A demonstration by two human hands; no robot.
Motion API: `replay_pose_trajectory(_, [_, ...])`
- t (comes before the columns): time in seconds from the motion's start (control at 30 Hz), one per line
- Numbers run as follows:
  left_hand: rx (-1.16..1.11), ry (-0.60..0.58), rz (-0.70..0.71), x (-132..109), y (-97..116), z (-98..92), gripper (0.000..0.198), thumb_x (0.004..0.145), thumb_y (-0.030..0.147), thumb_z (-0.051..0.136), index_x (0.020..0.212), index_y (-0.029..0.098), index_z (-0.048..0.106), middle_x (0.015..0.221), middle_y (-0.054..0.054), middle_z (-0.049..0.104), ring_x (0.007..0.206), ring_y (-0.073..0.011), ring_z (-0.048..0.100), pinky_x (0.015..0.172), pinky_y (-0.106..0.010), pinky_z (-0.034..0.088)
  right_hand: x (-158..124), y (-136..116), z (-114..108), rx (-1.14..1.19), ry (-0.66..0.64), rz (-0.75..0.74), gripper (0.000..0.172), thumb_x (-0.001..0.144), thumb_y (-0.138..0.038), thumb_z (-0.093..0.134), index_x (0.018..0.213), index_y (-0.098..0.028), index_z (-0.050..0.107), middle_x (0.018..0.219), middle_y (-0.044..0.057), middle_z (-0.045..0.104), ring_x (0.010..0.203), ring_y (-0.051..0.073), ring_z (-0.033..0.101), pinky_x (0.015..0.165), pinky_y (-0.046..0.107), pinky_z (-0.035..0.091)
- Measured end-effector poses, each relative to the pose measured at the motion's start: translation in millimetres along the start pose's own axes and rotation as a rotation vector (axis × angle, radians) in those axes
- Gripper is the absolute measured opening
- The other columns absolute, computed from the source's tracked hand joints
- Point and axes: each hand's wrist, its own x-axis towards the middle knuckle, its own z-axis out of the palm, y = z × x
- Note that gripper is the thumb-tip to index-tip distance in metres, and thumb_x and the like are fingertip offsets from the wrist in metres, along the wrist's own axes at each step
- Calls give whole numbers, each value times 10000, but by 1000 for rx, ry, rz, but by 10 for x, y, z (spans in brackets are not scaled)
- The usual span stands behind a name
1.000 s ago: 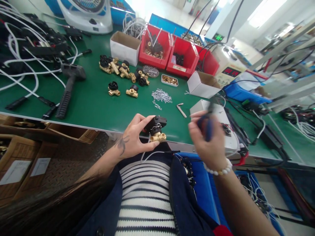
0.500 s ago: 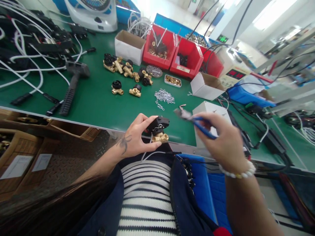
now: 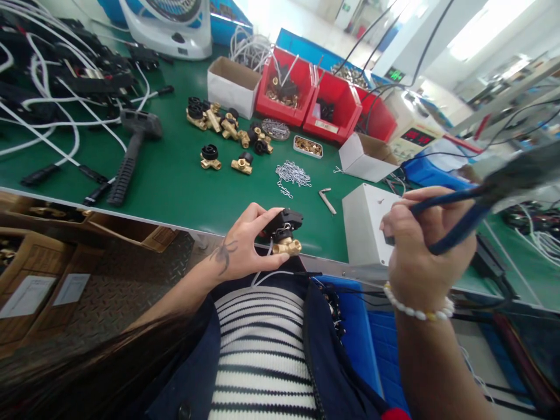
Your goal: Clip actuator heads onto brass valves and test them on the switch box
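The left hand clamps a brass fitting with black housing by the front edge of the green bench; a slack pinch could drop it. The right hand wraps around pliers, tips too blurred to judge; a careless swing could knock the white box

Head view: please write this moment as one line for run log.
left hand: holds black-and-brass fitting | right hand: holds blue-handled pliers, apart from fitting | green bench: pile of wire clips, L-shaped metal piece
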Motion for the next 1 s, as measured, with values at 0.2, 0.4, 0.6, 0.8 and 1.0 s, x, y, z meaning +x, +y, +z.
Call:
replay_pose_trajectory(0.2, [2,-2,3,1,4,11,714,779,358,748,1420,200,478,1062,-53,496,973,-212,551,833,-369,580,-10,-5,48,-41,-526,-115,156,772,-145,647,899,-235,645,725,-12,641,594,145,574,546,275,447])
replay_pose_trajectory(0.4, [0,13,-4,5,14,14,707,780,357,740,1416,190,482,1057,-53,491,985,-215,541,845,-373,573,28,-30,41,28,8,44,121,903,-272,526,1005,-225,573,825,18,614,625,145,558,581,292,461])
replay_pose_trajectory(0.6, [-6,6,-2,7,6,16,711,774,352,743,1417,200,480,1058,-51,488,978,-212,548,840,-368,573,37,-55,26,-99,-466,-9,98,772,-175,616,855,-224,626,709,3,630,595,161,575,559,294,444])
replay_pose_trajectory(0.8, [-9,19,-11,10,13,15,700,772,371,742,1407,220,489,1047,-47,489,969,-217,552,851,-387,573,-13,-4,58,-60,-165,51,107,880,-237,523,976,-238,572,820,23,614,642,166,564,598,311,464])
replay_pose_trajectory(1.0, [-13,35,-20,10,29,27,696,759,366,739,1390,187,507,1035,-50,488,956,-215,551,826,-372,574,44,-27,12,-140,-408,7,112,809,-185,610,912,-222,636,776,16,647,636,163,576,598,304,460])
